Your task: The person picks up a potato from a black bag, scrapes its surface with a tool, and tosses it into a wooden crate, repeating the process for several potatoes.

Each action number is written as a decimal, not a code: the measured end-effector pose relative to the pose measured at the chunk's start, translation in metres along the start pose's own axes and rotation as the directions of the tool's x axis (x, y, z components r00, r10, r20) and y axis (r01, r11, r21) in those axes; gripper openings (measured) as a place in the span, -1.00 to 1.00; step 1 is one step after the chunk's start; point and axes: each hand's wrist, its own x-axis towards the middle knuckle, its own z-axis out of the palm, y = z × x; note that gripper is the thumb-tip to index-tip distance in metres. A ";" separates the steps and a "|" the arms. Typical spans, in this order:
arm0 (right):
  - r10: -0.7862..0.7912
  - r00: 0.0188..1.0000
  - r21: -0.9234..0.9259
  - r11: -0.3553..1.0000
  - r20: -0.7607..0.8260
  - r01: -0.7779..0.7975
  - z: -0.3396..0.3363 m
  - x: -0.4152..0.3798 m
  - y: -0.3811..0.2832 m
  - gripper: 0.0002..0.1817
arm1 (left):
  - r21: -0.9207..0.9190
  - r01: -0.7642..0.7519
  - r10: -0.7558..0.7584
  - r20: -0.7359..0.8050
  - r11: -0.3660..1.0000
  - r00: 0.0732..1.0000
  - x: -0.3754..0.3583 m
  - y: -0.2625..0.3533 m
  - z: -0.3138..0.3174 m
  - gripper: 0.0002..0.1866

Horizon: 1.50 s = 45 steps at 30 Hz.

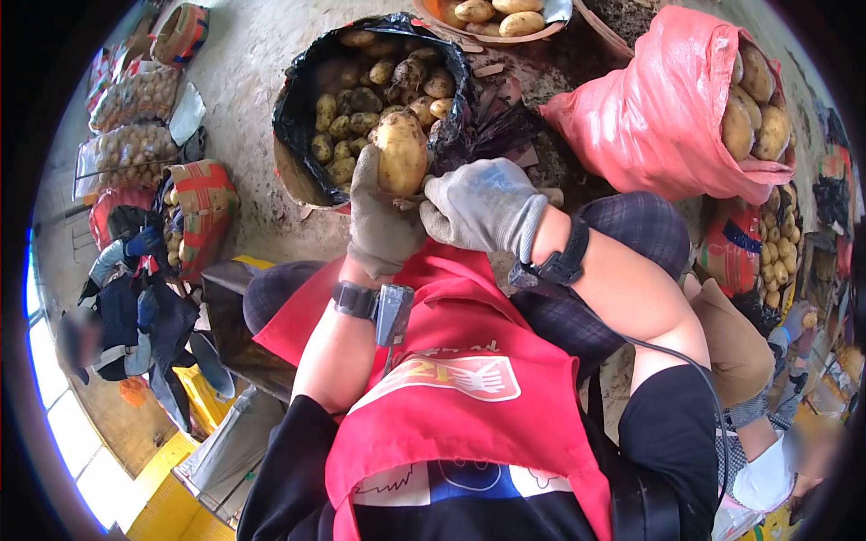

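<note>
A large yellow potato (401,155) stands upright in my left hand (383,221), which wears a grey work glove and is closed around its lower left side. My right hand (487,206), gloved with a bluish patch on the back, is curled close to the potato's lower right. Its fingertips are pinched together, and what they hold, if anything, is hidden. Just beyond my hands stands a basket lined with black plastic (287,108), with many smaller, dirt-marked potatoes (361,99) inside.
At right leans a pink sack (631,108) of large potatoes (756,108). A basin (550,25) of potatoes stands at the top. Left are filled sacks (135,149) and a seated person (135,307). Another person (758,451) sits at lower right. Scraps litter the floor.
</note>
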 end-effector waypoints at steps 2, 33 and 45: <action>0.030 0.995 0.133 0.991 -0.097 -0.017 -0.007 -0.002 0.006 -0.63 | -0.134 0.008 -0.027 -0.144 0.991 0.989 -0.002 0.004 0.013 -0.40; 0.228 0.953 0.670 0.678 0.200 -0.303 -0.012 -0.002 0.013 -0.48 | 0.692 -0.209 0.208 0.087 0.691 0.974 -0.008 -0.006 0.000 -0.28; 0.288 0.929 0.752 0.553 0.233 -0.359 -0.020 -0.002 0.015 -0.49 | 0.786 -0.265 0.215 0.171 0.558 0.961 -0.005 0.011 0.007 -0.12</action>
